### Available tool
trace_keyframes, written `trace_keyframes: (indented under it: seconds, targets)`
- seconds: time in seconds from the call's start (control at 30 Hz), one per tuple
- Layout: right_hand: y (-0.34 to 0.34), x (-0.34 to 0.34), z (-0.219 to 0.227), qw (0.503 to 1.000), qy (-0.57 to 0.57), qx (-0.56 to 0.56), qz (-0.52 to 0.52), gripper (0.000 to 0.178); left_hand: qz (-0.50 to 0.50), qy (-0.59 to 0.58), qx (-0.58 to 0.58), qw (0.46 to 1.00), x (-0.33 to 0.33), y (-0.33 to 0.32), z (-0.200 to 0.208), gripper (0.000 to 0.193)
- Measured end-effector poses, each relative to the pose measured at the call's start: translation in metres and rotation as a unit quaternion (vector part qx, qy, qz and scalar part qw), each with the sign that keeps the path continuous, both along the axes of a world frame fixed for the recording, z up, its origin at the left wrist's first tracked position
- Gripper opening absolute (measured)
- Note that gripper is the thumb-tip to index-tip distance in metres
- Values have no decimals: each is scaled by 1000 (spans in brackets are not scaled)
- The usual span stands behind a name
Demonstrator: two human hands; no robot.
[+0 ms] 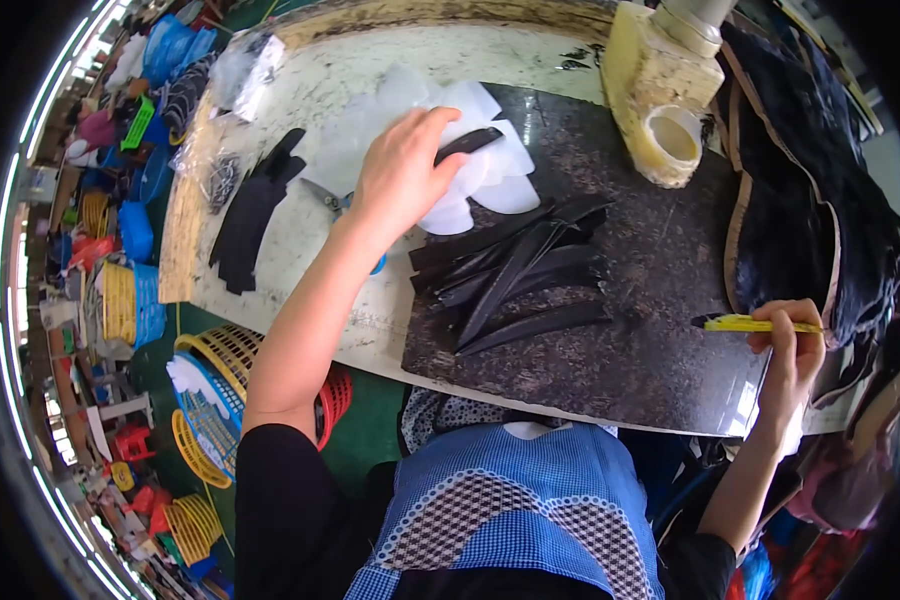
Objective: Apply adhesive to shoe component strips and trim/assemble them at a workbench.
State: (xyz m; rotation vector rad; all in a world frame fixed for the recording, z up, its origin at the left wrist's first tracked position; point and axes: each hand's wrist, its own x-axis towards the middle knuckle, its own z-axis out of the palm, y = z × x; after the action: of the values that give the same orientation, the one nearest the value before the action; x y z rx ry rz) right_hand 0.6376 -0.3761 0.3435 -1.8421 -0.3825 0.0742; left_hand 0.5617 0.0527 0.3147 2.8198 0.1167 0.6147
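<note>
A short black strip [467, 146] is pinched between the thumb and fingers of my left hand [400, 165]. That hand hovers over a fan of translucent white plastic pieces [515, 195]. My right hand [792, 350] grips a slim yellow-handled tool with a dark tip [745, 323], brush-like in shape, above the right part of the dark stone slab [660, 365]. Between my hands, a loose pile of long black strips [515, 265] lies across the slab. Scissors [322, 195] with blue handles are partly hidden beneath my left forearm.
More black strips [250, 225] are stacked at the table's left. A yellowish crusted pot [660, 90] with a round opening stands at the far right of the slab. Black fabric-like material [790, 180] hangs along the right edge. Plastic baskets [210, 400] stand below, left.
</note>
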Motion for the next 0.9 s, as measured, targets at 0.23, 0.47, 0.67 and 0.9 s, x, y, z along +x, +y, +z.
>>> trace_keyframes:
  seconds: [0.23, 0.47, 0.67, 0.9]
  targets:
    - [14, -4, 0, 1000, 11, 1, 19, 20, -241, -13, -129, 962, -51, -104, -15, 15]
    - [38, -13, -9, 998, 11, -24, 63, 16, -216, 35, -80, 973, -74, -134, -36, 26]
    - [34, -15, -9, 997, -36, -36, 66, 20, -193, 110, -181, 958, -69, -140, -31, 27]
    - [24, -15, -11, 998, -17, -3, 54, 20, -178, 84, -223, 955, -73, -140, -34, 21]
